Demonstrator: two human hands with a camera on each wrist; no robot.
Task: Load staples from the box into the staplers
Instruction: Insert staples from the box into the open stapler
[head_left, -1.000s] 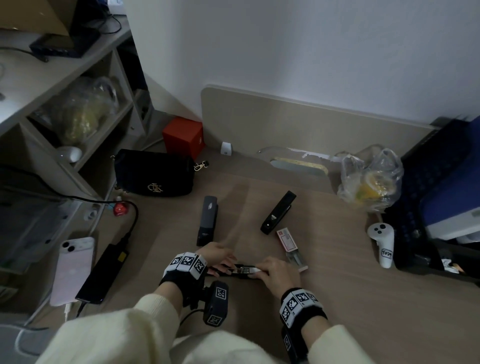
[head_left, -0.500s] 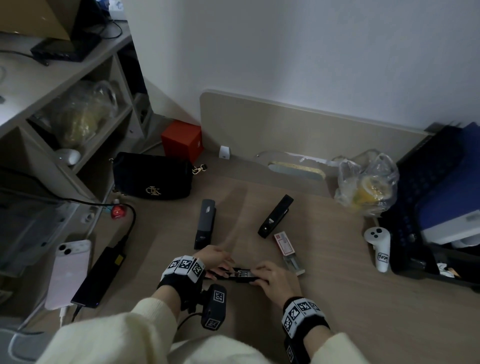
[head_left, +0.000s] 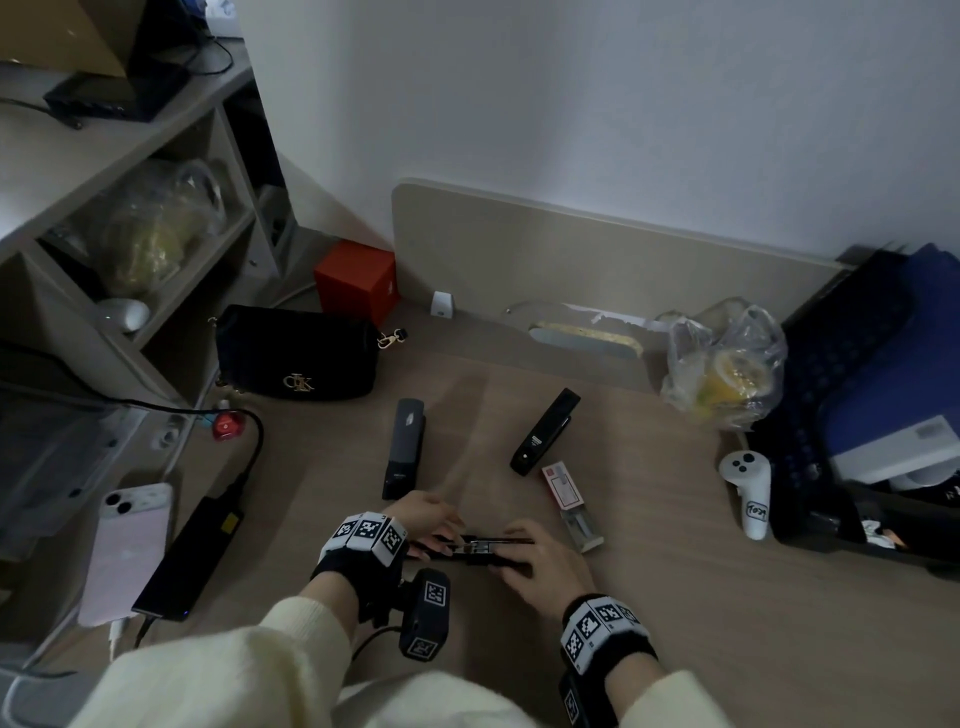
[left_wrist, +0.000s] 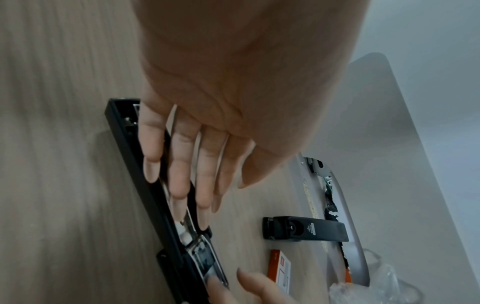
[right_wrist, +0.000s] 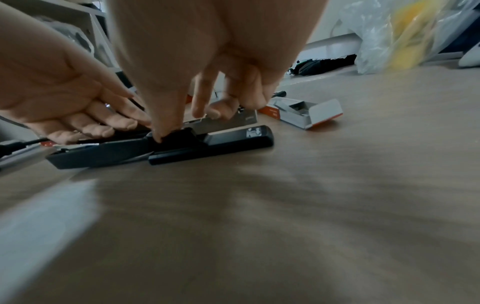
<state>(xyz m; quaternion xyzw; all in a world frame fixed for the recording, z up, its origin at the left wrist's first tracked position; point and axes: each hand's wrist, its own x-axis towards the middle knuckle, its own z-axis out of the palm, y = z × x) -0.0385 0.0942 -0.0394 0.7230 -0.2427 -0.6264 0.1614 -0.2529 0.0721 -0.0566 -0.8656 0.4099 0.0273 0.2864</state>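
An opened black stapler (head_left: 483, 551) lies flat on the wooden table, its top arm folded out to the left and its metal rail (right_wrist: 223, 123) exposed. My left hand (head_left: 421, 525) presses straight fingers (left_wrist: 182, 174) onto the folded-out arm. My right hand (head_left: 540, 561) pinches the stapler (right_wrist: 233, 139), thumb at the black hinge block and fingers curled on the rail. The red-and-white staple box (head_left: 563, 486) lies just right of the hands with its tray (right_wrist: 306, 113) pulled out. Two closed black staplers (head_left: 404, 447) (head_left: 544, 431) lie farther back.
A black handbag (head_left: 296, 358) and a red box (head_left: 358, 280) stand at the back left. A phone (head_left: 127, 551) and a dark power bank (head_left: 189, 558) lie at the left. At the right are a plastic bag (head_left: 727, 364), a white controller (head_left: 748, 493) and dark stacked items (head_left: 872, 389).
Both hands stay on the opened stapler. The right hand's fingers have shifted a little along the metal rail, covering the bright part seen earlier.
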